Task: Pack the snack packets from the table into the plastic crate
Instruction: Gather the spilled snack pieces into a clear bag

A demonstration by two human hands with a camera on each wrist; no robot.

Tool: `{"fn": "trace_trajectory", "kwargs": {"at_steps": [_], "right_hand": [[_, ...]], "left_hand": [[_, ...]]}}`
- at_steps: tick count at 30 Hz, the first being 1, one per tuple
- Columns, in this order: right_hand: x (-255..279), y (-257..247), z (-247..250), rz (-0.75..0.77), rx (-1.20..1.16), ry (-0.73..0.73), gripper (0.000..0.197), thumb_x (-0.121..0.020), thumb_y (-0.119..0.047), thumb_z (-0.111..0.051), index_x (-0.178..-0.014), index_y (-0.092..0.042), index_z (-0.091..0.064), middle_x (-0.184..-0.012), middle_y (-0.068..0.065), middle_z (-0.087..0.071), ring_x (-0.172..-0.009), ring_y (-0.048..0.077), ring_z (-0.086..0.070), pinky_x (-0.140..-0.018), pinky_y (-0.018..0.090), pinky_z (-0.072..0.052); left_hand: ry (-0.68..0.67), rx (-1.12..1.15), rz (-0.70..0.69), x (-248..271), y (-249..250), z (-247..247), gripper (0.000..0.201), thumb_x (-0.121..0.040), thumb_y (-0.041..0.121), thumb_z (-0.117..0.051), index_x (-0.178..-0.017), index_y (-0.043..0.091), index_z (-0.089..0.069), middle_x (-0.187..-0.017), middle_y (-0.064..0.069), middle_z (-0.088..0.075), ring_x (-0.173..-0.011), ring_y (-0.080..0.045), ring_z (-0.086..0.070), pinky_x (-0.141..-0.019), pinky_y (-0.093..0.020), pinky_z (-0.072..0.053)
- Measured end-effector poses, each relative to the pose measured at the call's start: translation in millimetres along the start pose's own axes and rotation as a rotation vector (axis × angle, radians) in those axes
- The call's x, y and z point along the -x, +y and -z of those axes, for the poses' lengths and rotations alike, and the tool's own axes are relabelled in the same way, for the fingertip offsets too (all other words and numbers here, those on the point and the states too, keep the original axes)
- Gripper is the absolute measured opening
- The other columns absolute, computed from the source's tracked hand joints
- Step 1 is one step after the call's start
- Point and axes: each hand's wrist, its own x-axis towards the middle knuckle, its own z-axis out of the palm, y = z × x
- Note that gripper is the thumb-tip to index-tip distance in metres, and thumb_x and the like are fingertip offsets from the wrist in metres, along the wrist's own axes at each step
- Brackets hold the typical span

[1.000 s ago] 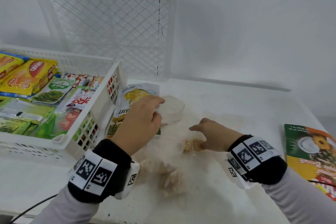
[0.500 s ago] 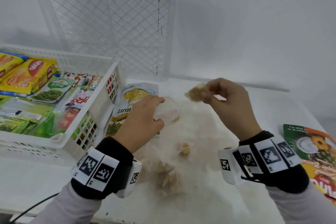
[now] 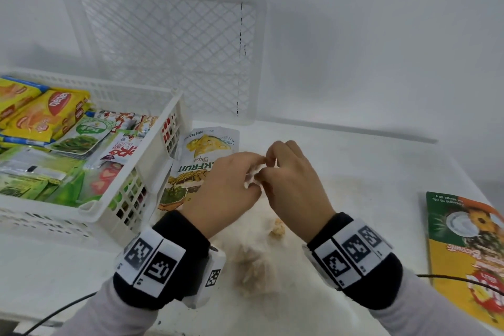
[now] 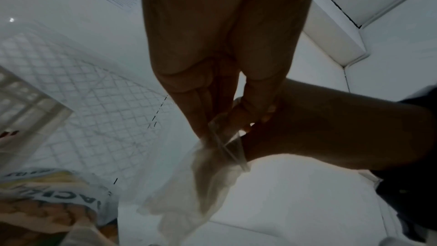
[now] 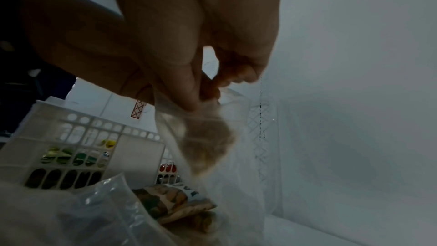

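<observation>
Fingers of the left hand (image 3: 226, 185) and right hand (image 3: 294, 185) pinch one clear bag's (image 4: 203, 179) mouth above the table (image 3: 354, 172). Two packets lie outside the crate (image 3: 152, 172): jackfruit packet (image 3: 196, 169) touching it, green-orange packet (image 3: 463, 254) well apart.

so both hands are up over the middle of the white table (image 3: 368, 169), left hand (image 3: 226, 185) and right hand (image 3: 291, 183) touching at the fingertips and pinching the top of a clear plastic bag (image 3: 253, 267) between them. the bag droops down to the table with pale crumbly bits inside, and one loose crumb (image 3: 277, 228) sits just beside the right wrist. white plastic crate (image 3: 152, 144) on the left is stuffed with yellow and green snack packets. a jackfruit chips packet (image 3: 196, 166) lies right against its side. another white crate (image 3: 169, 43) leans on the wall, and a green and orange packet (image 3: 469, 254) sits at the right edge
</observation>
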Motion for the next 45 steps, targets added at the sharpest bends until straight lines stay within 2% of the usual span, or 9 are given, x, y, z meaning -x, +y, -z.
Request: {"fn": "trace_trajectory", "kwargs": {"at_steps": [5,10,15,20,23,26,30,36,45], "right_hand": [[-3,7,-3,-0.121,-0.220,-0.136,0.019,-0.077,-0.006,-0.069,-0.093,-0.013,-0.074,-0.091,0.007,-0.045,-0.086,0.020,-0.045,-0.075,0.023,-0.038],[6,36,-5,-0.384,-0.466,0.038,0.026,-0.082,0.001,-0.057,-0.099,-0.016,-0.066,-0.090,0.000,-0.052,-0.076,0.003,-0.049,-0.071,0.011,-0.037],[33,54,-34,-0.388,-0.204,-0.820,0.054,-0.086,-0.025,-0.064,-0.136,-0.022,-0.044,-0.120,0.005,-0.044,-0.105,0.020,-0.053,-0.093,0.027,-0.043],[37,54,-46,-0.362,-0.222,-0.867,0.027,-0.080,-0.027,-0.069,-0.102,-0.020,-0.056,-0.096,-0.003,-0.048,-0.088,0.016,-0.049,-0.073,0.023,-0.038],[32,64,-36,-0.526,-0.425,-0.722,0.019,-0.078,-0.014,-0.070,-0.085,-0.016,-0.053,-0.090,0.000,-0.063,-0.086,0.018,-0.061,-0.075,0.027,-0.051],[18,69,-13,-0.632,-0.531,-0.241,0.012,-0.080,-0.009,-0.069,-0.081,-0.016,-0.060,-0.078,0.002,-0.070,-0.076,0.019,-0.067,-0.074,0.023,-0.054],[-3,52,20,-0.490,-0.943,0.195,0.016,-0.078,-0.008,-0.071,-0.084,-0.020,-0.064,-0.089,0.006,-0.072,-0.087,0.023,-0.069,-0.078,0.032,-0.055],[-13,23,17,-0.172,-0.765,0.175,0.011,-0.077,0.001,-0.072,-0.081,-0.010,-0.070,-0.084,0.000,-0.069,-0.080,0.012,-0.067,-0.071,0.029,-0.057],[-31,14,14,0.161,-0.137,0.031,0.007,-0.079,-0.006,-0.071,-0.078,-0.009,-0.077,-0.089,0.012,-0.060,-0.079,0.026,-0.056,-0.059,0.031,-0.048]], "left_hand": [[-0.017,-0.065,0.042,-3,-4,0,0.044,-0.076,0.002,-0.059,-0.119,0.011,-0.063,-0.100,-0.005,-0.065,-0.093,-0.016,-0.056,-0.073,-0.008,-0.029],[-0.012,-0.027,0.163,-4,-18,8,0.050,-0.080,0.004,-0.055,-0.129,0.015,-0.055,-0.126,-0.003,-0.058,-0.113,-0.015,-0.052,-0.100,-0.025,-0.039],[0.003,-0.009,0.170,-3,-23,6,0.051,-0.080,0.003,-0.055,-0.129,0.016,-0.055,-0.123,-0.002,-0.059,-0.113,-0.015,-0.051,-0.100,-0.029,-0.039],[0.001,0.003,0.147,-4,-23,4,0.052,-0.079,0.002,-0.055,-0.129,0.016,-0.056,-0.127,0.000,-0.059,-0.114,-0.014,-0.053,-0.104,-0.030,-0.040],[0.002,0.017,0.170,-3,-24,6,0.053,-0.079,0.000,-0.055,-0.130,0.015,-0.055,-0.131,0.000,-0.056,-0.120,-0.012,-0.050,-0.107,-0.030,-0.038],[0.006,0.017,0.191,-3,-25,8,0.055,-0.079,0.000,-0.055,-0.131,0.015,-0.054,-0.133,0.001,-0.054,-0.123,-0.011,-0.048,-0.108,-0.030,-0.036],[-0.002,0.003,0.182,-4,-23,8,0.054,-0.078,0.000,-0.057,-0.130,0.014,-0.055,-0.129,0.000,-0.058,-0.119,-0.013,-0.051,-0.107,-0.032,-0.038],[0.047,0.106,0.122,-6,-13,9,0.061,-0.071,-0.006,-0.056,-0.112,0.038,-0.059,-0.103,0.030,-0.059,-0.095,0.020,-0.052,-0.090,-0.002,-0.038],[0.026,0.202,0.232,-11,-8,27,0.057,-0.074,-0.007,-0.056,-0.127,0.016,-0.058,-0.122,-0.005,-0.064,-0.110,-0.011,-0.060,-0.094,-0.030,-0.049]]}}
